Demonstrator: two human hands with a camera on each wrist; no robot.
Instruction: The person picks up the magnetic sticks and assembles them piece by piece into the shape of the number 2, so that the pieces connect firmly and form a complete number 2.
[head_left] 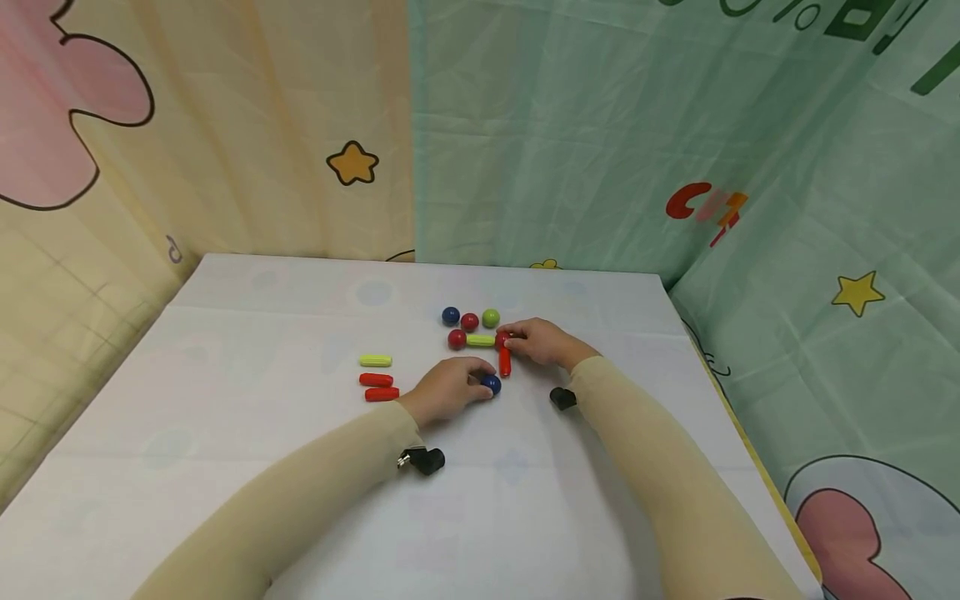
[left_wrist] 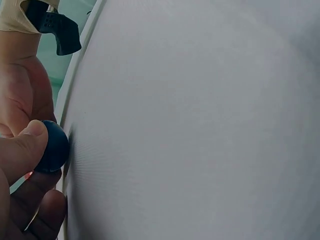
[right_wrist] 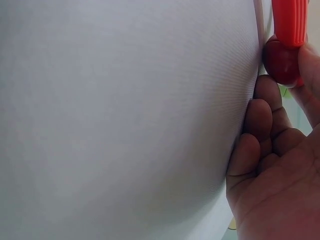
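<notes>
Thumb and fingers of the left hand (head_left: 450, 389) pinch a dark blue ball (head_left: 492, 384) just below a red stick (head_left: 505, 362); the left wrist view shows the thumb on the ball (left_wrist: 55, 146). The right hand (head_left: 545, 342) grips a red ball (head_left: 502, 340), from which the red stick points toward the person. In the right wrist view this stick (right_wrist: 290, 22) meets the red ball (right_wrist: 281, 61). A yellow-green stick (head_left: 481, 341) runs left from that ball to another red ball (head_left: 457, 339). Whether the blue ball touches the red stick, I cannot tell.
Behind the joined pieces lie a blue ball (head_left: 451, 317), a red ball (head_left: 469, 322) and a green ball (head_left: 491, 318). Left of the left hand are a yellow-green stick (head_left: 376, 361) and two red sticks (head_left: 376, 380) on the white table (head_left: 225, 433). Printed curtains stand behind.
</notes>
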